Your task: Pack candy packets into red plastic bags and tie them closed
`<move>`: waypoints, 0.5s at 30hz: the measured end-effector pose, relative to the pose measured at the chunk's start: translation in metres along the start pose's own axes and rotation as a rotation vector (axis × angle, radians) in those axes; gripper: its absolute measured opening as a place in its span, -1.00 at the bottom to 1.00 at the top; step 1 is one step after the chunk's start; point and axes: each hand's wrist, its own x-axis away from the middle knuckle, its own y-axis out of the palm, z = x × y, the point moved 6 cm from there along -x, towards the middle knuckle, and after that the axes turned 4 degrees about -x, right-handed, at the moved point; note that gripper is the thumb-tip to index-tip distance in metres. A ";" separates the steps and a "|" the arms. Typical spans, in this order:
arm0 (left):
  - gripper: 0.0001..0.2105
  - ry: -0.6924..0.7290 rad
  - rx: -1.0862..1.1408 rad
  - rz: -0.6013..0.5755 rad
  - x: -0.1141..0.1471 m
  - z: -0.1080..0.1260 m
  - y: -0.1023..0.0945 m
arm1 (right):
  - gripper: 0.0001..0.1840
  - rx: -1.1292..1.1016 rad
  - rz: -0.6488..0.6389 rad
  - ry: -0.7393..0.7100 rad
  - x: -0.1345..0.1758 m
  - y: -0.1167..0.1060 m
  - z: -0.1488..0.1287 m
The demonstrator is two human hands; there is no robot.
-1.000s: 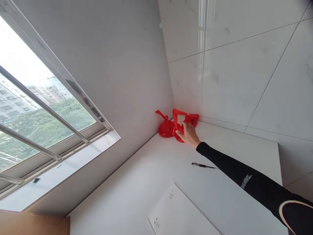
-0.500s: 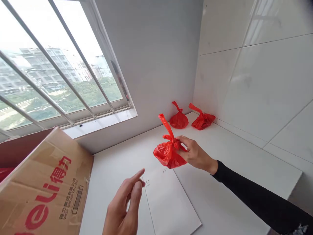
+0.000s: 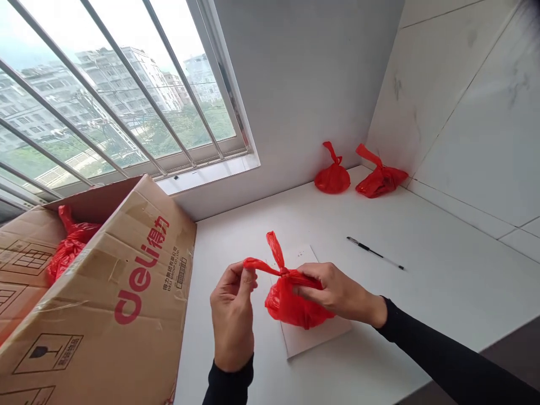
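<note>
A knotted red plastic bag (image 3: 295, 306) is between my hands, over a white paper pad (image 3: 310, 340) on the white tabletop. My left hand (image 3: 234, 301) pinches one of the bag's tied ends, pulling it out to the left. Near the knot, my right hand (image 3: 327, 287) grips the bag's upper right side, some fingers hidden behind the plastic. The other tied end sticks upward between the hands. What the bag contains cannot be made out.
A Deli cardboard box (image 3: 139, 270) stands open at the left with red plastic bags (image 3: 73, 247) inside. Two tied red bags, one round (image 3: 332, 179) and one flatter (image 3: 382, 181), sit at the back corner. A black pen (image 3: 375, 253) lies right of the pad. A barred window (image 3: 126, 95) is at upper left.
My left hand, free before, has taken hold of a tied end of the bag. The bag now sits lower in view. The view has shifted, showing the pen and the box's inside.
</note>
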 end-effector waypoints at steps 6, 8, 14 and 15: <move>-0.74 0.012 0.046 0.116 -0.016 -0.006 -0.045 | -0.89 0.010 -0.038 -0.023 -0.002 0.006 -0.006; -0.72 -0.041 -0.015 0.009 -0.009 -0.020 -0.038 | -0.76 0.006 0.004 -0.003 -0.003 0.004 -0.005; -0.71 0.001 -0.210 -0.282 0.028 -0.039 0.009 | -0.84 -0.014 0.009 -0.044 -0.006 0.008 -0.012; -0.73 0.043 -0.259 -0.315 0.031 -0.036 0.015 | -0.87 -0.006 0.010 -0.056 -0.006 0.008 -0.014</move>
